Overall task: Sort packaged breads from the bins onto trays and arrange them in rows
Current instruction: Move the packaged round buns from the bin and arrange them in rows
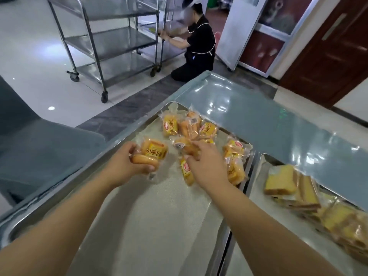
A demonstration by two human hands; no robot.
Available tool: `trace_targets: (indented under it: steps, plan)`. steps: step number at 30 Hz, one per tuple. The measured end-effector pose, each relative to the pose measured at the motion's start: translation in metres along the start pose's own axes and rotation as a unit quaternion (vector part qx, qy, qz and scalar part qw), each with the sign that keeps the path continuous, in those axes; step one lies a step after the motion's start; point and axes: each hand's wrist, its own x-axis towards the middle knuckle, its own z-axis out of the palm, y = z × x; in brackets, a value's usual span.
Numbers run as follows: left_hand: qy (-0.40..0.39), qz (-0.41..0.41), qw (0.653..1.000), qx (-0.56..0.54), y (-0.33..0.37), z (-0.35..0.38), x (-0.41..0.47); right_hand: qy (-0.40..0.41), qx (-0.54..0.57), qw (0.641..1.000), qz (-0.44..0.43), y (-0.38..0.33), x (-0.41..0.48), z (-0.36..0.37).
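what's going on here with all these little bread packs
A person is sorting packaged breads on a steel counter. The left hand grips small bread packs, while the right hand curls its fingers onto a bread pack at the edge of the loose pile on the lined tray. No rows are formed yet. The neighbouring tray holds wrapped sliced bread.

It is bright. Light from above makes white shiny spots on the counter (258, 120) behind the tray (159, 216) and on the floor (39, 56) left of it. Soft grey shadows lie on the tray. Lines bend far from the tray. The sliced bread packs (294, 188) right of it look blurry
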Motion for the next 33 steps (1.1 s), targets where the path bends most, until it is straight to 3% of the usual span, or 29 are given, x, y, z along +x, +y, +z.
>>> trace_targets:
  steps: [4, 11, 17, 25, 33]
  plan:
    - [-0.012, -0.009, 1.0, -0.002, -0.002, 0.003, 0.043, -0.014, 0.004, 1.0, 0.006, -0.012, 0.046, 0.018]
    - [0.055, -0.036, 0.996, 0.061, -0.013, 0.022, 0.078, -0.09, -0.064, 0.993, 0.045, -0.013, 0.091, 0.055]
    - [0.055, -0.03, 0.972, 0.228, -0.004, 0.019, 0.08, -0.14, -0.156, 0.977, 0.034, -0.015, 0.101, 0.04]
    - [0.039, 0.038, 0.947, 0.317, 0.033, -0.006, 0.026, -0.122, -0.165, 0.978, 0.028, -0.019, 0.055, -0.024]
    - [-0.03, 0.11, 0.936, 0.333, 0.064, 0.018, -0.062, -0.131, -0.168, 0.975, 0.065, 0.016, -0.059, -0.065]
